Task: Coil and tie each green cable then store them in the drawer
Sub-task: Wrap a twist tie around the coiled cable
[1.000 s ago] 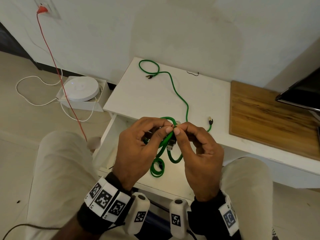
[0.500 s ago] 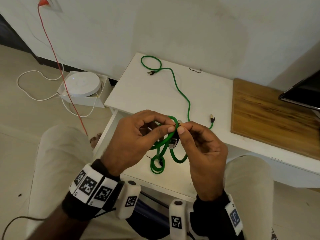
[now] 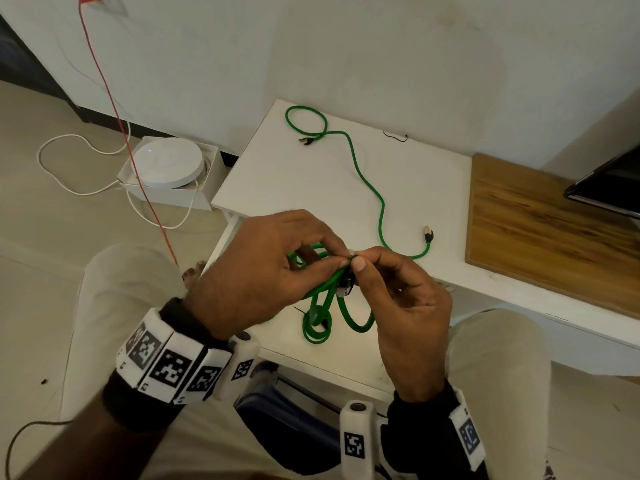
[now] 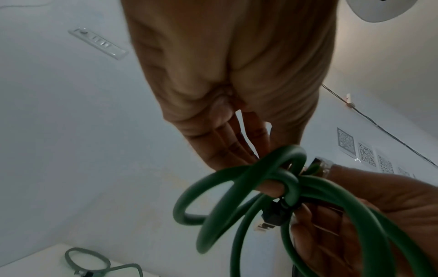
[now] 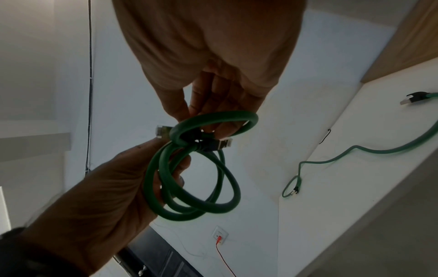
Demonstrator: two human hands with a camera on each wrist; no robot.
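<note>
Coil (image 3: 323, 299) is held between both grips above the open drawer (image 3: 346, 362): left hand (image 3: 263, 271) curled round the loops, right hand (image 3: 398, 306) pinching the tie point. Risk: loops could spring apart if the pinch slackens. Second cable (image 3: 363, 178) lies uncoiled on the counter (image 3: 277, 188) beyond the grips.

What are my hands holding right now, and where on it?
Both hands hold the coiled green cable: the left hand grips its gathered loops, the right hand pinches at the bunch beside the connectors.

No readable text; only square coded markers on the wristbands (image 3: 166, 367).
</note>
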